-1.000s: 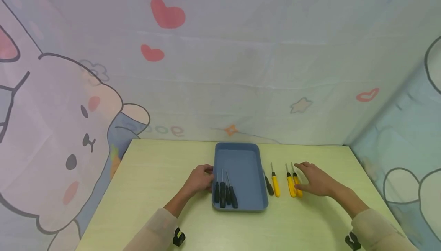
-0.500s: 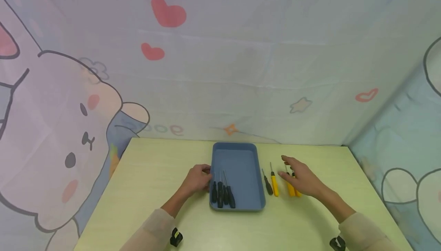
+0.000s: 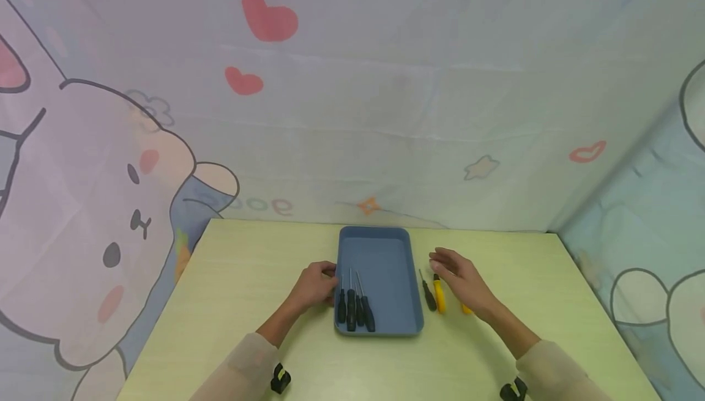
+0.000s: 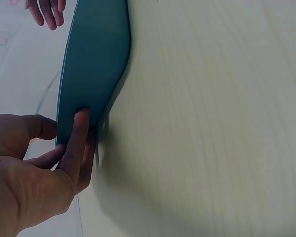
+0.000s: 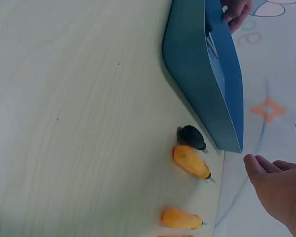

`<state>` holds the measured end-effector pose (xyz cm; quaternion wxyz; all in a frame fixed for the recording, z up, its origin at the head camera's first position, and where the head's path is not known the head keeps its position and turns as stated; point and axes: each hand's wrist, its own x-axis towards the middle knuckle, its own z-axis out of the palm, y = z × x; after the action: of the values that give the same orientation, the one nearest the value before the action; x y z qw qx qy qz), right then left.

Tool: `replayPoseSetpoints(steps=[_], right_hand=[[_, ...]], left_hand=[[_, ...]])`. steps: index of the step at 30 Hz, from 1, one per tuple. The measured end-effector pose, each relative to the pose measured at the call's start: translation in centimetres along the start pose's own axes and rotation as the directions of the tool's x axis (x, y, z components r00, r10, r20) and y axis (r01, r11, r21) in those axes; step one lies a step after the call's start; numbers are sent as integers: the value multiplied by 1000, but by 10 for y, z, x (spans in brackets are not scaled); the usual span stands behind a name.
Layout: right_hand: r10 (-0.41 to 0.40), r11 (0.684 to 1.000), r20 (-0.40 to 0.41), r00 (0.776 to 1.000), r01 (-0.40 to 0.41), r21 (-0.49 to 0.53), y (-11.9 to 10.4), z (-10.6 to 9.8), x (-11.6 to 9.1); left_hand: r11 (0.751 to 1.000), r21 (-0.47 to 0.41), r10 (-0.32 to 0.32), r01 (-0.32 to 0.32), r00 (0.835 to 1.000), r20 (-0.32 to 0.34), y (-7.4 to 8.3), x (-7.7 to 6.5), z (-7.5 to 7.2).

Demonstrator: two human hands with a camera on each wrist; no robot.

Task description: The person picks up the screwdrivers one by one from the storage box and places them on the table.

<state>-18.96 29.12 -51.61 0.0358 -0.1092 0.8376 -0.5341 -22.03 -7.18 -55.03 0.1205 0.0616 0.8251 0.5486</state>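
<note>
A blue tray lies on the table with several black-handled screwdrivers in its near left part. My left hand grips the tray's left side, thumb at the rim and fingers against the outer wall in the left wrist view. My right hand hovers with extended fingers and holds nothing. Beneath its fingertips are a yellow-handled screwdriver and, closer to the tray, another black-handled screwdriver. Farther right, the hand mostly hides more yellow; the right wrist view shows a yellow handle and the edge of another.
The pale wooden table ends at the back against a printed cloth with hearts and a cartoon rabbit. The same cloth covers the right side. A black strap piece hangs at the left wrist, a similar one at the right.
My right hand has moved left from above the far right yellow screwdrivers to above the one nearer the tray. The tray has shifted slightly left in the view; my left hand stays on it.
</note>
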Motion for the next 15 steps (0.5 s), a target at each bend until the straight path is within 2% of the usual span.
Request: replayPoseSetpoints(steps=[8,15], right_hand=[[57,998,-55,997,-58,-16,-6,19,10],[134,989,-60,989,-137,-58,1,33,21]], left_hand=[[1000,0,-16,16,1000,4,2,0,0],[1000,-7,-20,21,1000,8,3,-1,-1]])
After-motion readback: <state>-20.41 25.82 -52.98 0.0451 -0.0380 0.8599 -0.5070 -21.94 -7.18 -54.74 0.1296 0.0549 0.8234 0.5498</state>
